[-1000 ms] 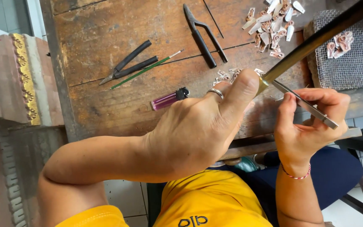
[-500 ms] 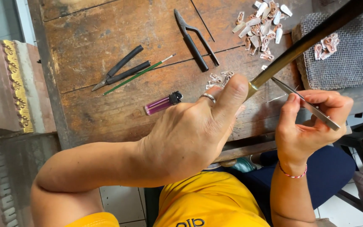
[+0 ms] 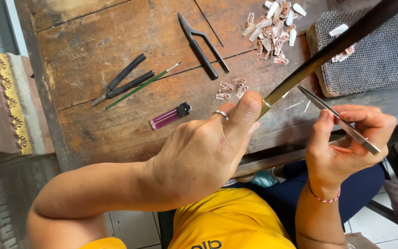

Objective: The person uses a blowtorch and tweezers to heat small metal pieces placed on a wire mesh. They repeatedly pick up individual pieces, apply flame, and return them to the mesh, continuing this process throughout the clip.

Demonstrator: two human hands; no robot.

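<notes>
While the left hand [image 3: 208,152] is gripping the dark rod [image 3: 328,48], the right hand [image 3: 346,147] is pinching the steel tweezers [image 3: 339,121] shut, seemingly on something tiny, calling for steady placement.

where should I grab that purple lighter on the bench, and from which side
Grip the purple lighter across its long translucent body, coming straight down from above. It lies flat on the wooden bench, its long sides free and the black cap at its upper right end, so probably pinch mid-body.

Dark, brass-tipped rod [image 3: 328,48] slants across bench; steel tweezers [image 3: 339,120] angled beneath
</notes>
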